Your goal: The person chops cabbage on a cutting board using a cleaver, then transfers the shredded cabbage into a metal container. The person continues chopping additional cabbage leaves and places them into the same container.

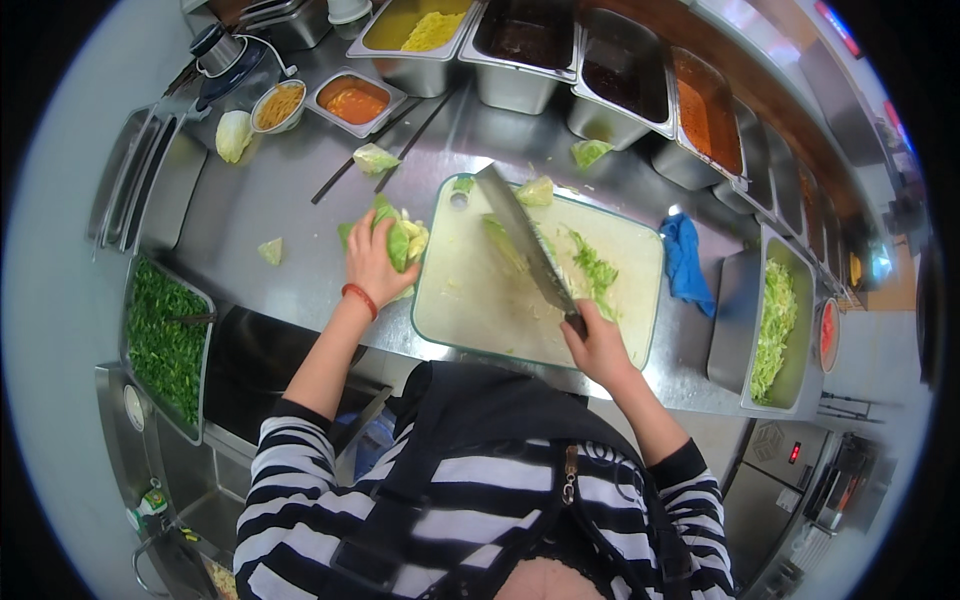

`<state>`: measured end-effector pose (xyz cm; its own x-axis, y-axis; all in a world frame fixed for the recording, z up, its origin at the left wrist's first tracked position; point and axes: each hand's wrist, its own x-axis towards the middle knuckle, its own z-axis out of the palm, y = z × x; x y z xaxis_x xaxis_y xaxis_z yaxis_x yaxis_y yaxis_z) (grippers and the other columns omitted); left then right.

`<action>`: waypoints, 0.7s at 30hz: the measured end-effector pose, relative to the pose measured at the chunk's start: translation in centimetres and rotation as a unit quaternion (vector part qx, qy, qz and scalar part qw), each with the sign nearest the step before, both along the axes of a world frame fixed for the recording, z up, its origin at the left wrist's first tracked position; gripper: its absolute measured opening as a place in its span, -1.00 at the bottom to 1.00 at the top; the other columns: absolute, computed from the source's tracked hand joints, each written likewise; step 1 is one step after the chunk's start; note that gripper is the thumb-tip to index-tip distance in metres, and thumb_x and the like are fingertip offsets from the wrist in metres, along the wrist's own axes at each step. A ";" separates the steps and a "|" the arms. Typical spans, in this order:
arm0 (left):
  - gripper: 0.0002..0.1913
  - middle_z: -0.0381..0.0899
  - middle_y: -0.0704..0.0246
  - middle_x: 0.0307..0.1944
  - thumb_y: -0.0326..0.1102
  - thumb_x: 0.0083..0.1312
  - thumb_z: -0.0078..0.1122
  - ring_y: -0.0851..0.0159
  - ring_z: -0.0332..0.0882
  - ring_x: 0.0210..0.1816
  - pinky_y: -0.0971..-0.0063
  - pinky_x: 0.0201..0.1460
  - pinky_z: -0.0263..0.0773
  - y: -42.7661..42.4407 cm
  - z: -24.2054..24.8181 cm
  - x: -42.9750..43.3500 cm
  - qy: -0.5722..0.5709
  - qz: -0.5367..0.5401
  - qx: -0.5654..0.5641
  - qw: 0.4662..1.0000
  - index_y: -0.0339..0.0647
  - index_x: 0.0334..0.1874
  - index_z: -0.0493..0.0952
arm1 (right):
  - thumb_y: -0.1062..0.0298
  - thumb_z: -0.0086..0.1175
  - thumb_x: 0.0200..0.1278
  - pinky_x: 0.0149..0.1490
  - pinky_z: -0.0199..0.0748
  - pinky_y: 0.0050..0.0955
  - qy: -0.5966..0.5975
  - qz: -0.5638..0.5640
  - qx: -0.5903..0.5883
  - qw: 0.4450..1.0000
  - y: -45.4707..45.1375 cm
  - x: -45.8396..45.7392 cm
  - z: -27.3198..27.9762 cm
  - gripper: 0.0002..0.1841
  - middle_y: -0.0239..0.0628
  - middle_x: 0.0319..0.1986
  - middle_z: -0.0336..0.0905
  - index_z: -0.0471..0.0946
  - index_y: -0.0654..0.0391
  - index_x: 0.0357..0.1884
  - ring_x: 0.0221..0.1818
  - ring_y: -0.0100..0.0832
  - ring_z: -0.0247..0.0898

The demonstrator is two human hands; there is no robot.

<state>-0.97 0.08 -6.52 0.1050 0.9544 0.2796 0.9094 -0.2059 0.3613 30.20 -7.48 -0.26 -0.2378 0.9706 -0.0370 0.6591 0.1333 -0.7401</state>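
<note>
My right hand (598, 346) grips the dark handle of a broad-bladed kitchen knife (529, 244), whose blade slants up and left over the white cutting board (480, 315). My left hand (377, 259) is wrapped over a clump of green cabbage (403, 238) just off the board's left edge. Shredded cabbage (596, 266) lies on the board to the right of the blade. A cabbage chunk (535, 191) sits at the board's far edge. Another cabbage piece (504, 240) is partly hidden by the blade.
Cabbage pieces (375, 159) and long dark chopsticks (352, 171) lie on the steel counter (247, 195). Metal food pans (517, 86) line the back. A blue cloth (686, 262) and a pan of shredded cabbage (776, 330) are right; a pan of chopped greens (165, 337) is left.
</note>
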 end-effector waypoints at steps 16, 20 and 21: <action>-0.40 0.17 0.15 0.13 -0.39 -0.16 0.25 0.05 0.10 0.18 0.28 0.17 0.08 3.3 1.5 4.5 -0.058 -0.210 0.037 0.975 -0.04 0.03 0.32 | 0.48 -0.02 0.08 -0.62 0.15 -0.56 0.126 -0.194 -0.056 0.971 -3.1 3.6 -0.1 -0.80 -0.33 -0.78 0.28 0.26 0.23 -0.26 -0.76 -0.53 0.23; -0.44 0.19 0.17 0.11 -0.46 -0.15 0.21 0.04 0.12 0.16 0.30 0.19 0.08 4.6 0.2 10.3 -0.063 -0.340 0.011 0.938 -0.08 0.00 0.33 | 0.48 -0.02 0.08 -0.66 0.15 -0.56 0.158 -0.197 -0.061 0.966 -3.3 3.3 0.1 -0.80 -0.35 -0.79 0.28 0.26 0.24 -0.26 -0.79 -0.54 0.23; -0.46 0.18 0.17 0.12 -0.47 -0.15 0.20 0.04 0.11 0.16 0.30 0.19 0.08 4.9 -0.1 11.1 -0.057 -0.370 -0.002 0.927 -0.08 -0.01 0.34 | 0.48 -0.02 0.08 -0.66 0.16 -0.55 0.152 -0.196 -0.058 0.967 -3.5 3.4 0.1 -0.80 -0.35 -0.79 0.28 0.26 0.24 -0.26 -0.79 -0.54 0.24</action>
<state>10.13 5.02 -6.61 0.7018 0.6332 0.3265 0.4751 -0.7574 0.4479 33.62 -10.99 -0.13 0.1296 0.9820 -0.1372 0.3927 -0.1779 -0.9023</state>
